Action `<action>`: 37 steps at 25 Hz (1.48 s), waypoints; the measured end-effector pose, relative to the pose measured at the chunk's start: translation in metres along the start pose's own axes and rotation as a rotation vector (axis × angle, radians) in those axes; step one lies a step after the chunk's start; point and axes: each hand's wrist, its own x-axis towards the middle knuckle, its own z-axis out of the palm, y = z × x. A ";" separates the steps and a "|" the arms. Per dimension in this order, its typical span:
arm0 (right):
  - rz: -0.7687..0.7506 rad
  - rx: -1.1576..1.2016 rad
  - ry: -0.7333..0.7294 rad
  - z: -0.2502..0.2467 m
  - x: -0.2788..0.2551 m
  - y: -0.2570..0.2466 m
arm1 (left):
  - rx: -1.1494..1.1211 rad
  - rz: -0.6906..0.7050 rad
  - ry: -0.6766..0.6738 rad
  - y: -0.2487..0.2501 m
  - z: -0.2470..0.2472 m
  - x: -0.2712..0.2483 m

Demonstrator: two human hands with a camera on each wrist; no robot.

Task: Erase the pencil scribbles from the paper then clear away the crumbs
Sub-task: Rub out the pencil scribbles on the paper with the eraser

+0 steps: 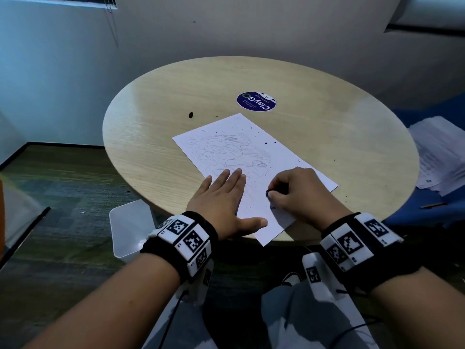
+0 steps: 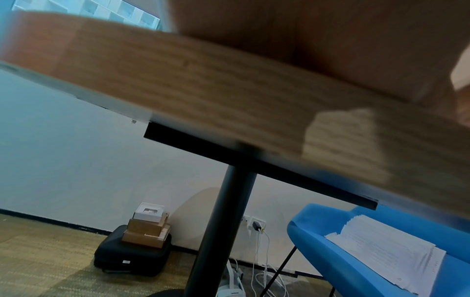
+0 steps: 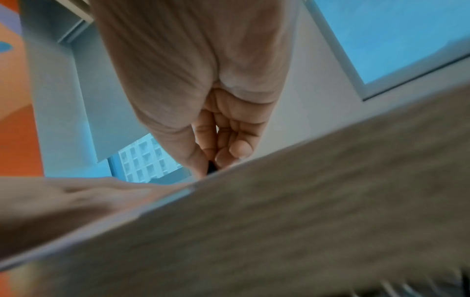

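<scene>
A white sheet of paper (image 1: 281, 157) lies at an angle on the round wooden table (image 1: 151, 137), covered in looping pencil scribbles (image 1: 226, 152). Dark eraser crumbs (image 1: 266, 143) dot its far half. My left hand (image 1: 224, 197) lies flat on the sheet's near left part, fingers straight, pressing it down. My right hand (image 1: 289, 190) pinches a small dark eraser (image 1: 268, 193) against the paper near its right edge. In the right wrist view the eraser (image 3: 211, 169) shows as a dark sliver between the fingertips (image 3: 239, 149). The left wrist view shows only the table edge (image 2: 203, 90) and my palm.
A dark lump (image 1: 191, 114) and a round blue sticker (image 1: 256, 101) lie on the table beyond the paper. A clear plastic bin (image 1: 130, 227) stands on the floor at the table's near left. A blue chair (image 1: 427, 210) with stacked papers (image 1: 437, 157) and a pencil (image 1: 432, 205) is at right.
</scene>
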 end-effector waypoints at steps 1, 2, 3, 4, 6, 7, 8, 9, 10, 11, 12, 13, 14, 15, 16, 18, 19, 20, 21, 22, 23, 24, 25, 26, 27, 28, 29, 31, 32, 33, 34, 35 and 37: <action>0.005 -0.010 0.011 -0.001 0.001 0.000 | 0.000 -0.001 0.000 0.000 0.000 0.000; -0.011 -0.012 -0.004 0.002 -0.001 -0.002 | -0.001 -0.001 0.006 0.000 0.000 0.000; -0.045 -0.014 -0.043 0.006 -0.006 -0.008 | -0.003 -0.003 0.012 0.000 0.000 0.000; -0.080 -0.014 -0.087 0.010 -0.011 -0.014 | -0.004 -0.003 0.018 0.000 0.001 0.001; -0.073 -0.023 -0.102 0.010 -0.010 -0.015 | -0.006 0.000 0.021 0.000 0.001 0.001; -0.041 -0.034 -0.073 0.005 -0.006 -0.011 | -0.008 0.003 0.015 0.000 0.001 0.001; -0.012 -0.049 -0.039 0.001 -0.002 -0.008 | -0.012 0.005 0.010 0.000 0.001 0.001; 0.007 -0.063 -0.020 -0.001 0.000 -0.008 | -0.013 0.006 0.009 -0.001 0.001 0.001; 0.006 -0.067 -0.030 0.000 0.000 -0.009 | -0.015 0.005 0.014 -0.001 0.001 0.001; -0.019 -0.066 -0.067 0.004 -0.003 -0.014 | -0.016 0.002 0.021 -0.001 0.001 0.001; -0.054 -0.066 -0.113 0.008 -0.008 -0.021 | -0.019 0.000 0.026 -0.001 0.002 0.001; -0.070 -0.068 -0.137 0.009 -0.010 -0.024 | -0.022 0.000 0.029 -0.001 0.001 0.001; -0.055 -0.074 -0.129 0.008 -0.008 -0.024 | -0.025 0.001 0.029 -0.001 0.002 0.002; -0.023 -0.082 -0.095 0.004 -0.004 -0.021 | -0.024 0.003 0.024 -0.001 0.002 0.002; 0.006 -0.092 -0.056 0.000 0.000 -0.019 | -0.023 0.006 0.019 -0.001 0.002 0.002; 0.018 -0.116 -0.034 0.000 0.002 -0.021 | -0.022 0.008 0.024 -0.001 0.003 0.003; -0.004 -0.123 -0.065 0.004 0.001 -0.026 | -0.020 0.007 0.033 -0.002 0.004 0.003; -0.038 -0.131 -0.109 0.009 -0.003 -0.033 | -0.018 0.008 0.044 -0.002 0.004 0.003; -0.060 -0.137 -0.141 0.012 -0.006 -0.038 | -0.016 0.008 0.050 -0.002 0.004 0.003; -0.054 -0.142 -0.141 0.012 -0.004 -0.037 | -0.020 0.009 0.051 -0.002 0.004 0.003; -0.031 -0.143 -0.111 0.009 0.001 -0.033 | -0.028 0.009 0.045 -0.002 0.004 0.002; -0.003 -0.140 -0.069 0.004 0.006 -0.028 | -0.035 0.008 0.037 -0.001 0.004 0.002; 0.019 -0.137 -0.036 0.001 0.010 -0.025 | -0.038 0.008 0.029 -0.001 0.003 0.002; 0.032 -0.130 -0.028 0.000 0.010 -0.024 | -0.037 0.008 0.030 -0.001 0.003 0.002; 0.027 -0.112 -0.049 0.003 0.009 -0.026 | -0.034 0.008 0.036 -0.001 0.003 0.002; 0.004 -0.094 -0.091 0.007 0.005 -0.031 | -0.031 0.008 0.044 -0.002 0.003 0.002; -0.026 -0.084 -0.134 0.011 0.000 -0.036 | -0.030 0.008 0.048 -0.002 0.003 0.002; -0.027 -0.099 -0.130 0.010 0.002 -0.035 | -0.034 0.009 0.043 -0.002 0.003 0.003; 0.000 -0.110 -0.090 0.006 0.008 -0.030 | -0.038 0.009 0.034 -0.002 0.003 0.002; 0.023 -0.121 -0.048 0.001 0.012 -0.026 | -0.042 0.009 0.026 -0.002 0.003 0.002; 0.036 -0.131 -0.022 -0.002 0.014 -0.024 | -0.044 0.010 0.021 -0.001 0.004 0.003; 0.036 -0.134 -0.022 -0.001 0.013 -0.024 | -0.044 0.011 0.022 -0.002 0.004 0.003; -0.019 -0.121 -0.098 0.007 0.005 -0.033 | -0.043 0.011 0.039 -0.003 0.004 0.004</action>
